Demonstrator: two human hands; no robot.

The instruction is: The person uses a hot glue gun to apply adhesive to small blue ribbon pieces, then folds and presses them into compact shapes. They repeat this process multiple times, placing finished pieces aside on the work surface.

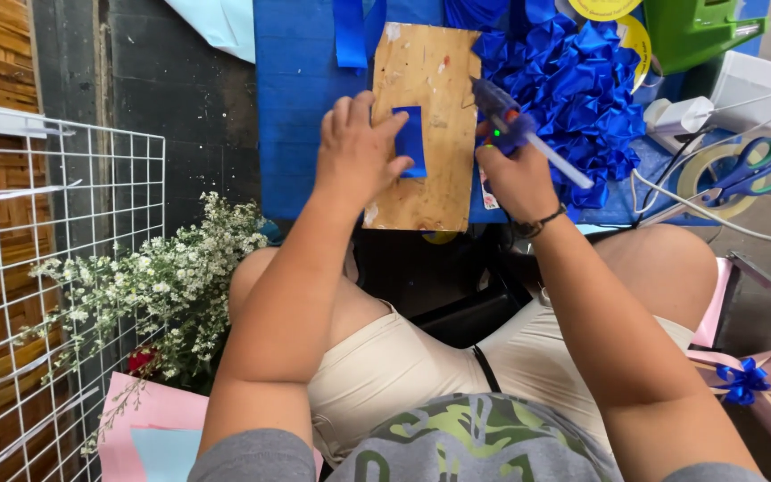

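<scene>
My left hand (pixel 359 152) presses folded blue ribbon piece (pixel 410 141) flat on wooden board (pixel 426 80), fingers closed over its left edge. My right hand (pixel 519 178) wrapped tight around glue gun (pixel 506 120), nozzle aimed toward board, glue stick jutting out back. Beyond: heap of blue ribbon loops (pixel 573 80) right of board. Scissors (pixel 756 174) far right. White flowers (pixel 162 286) low left.
</scene>
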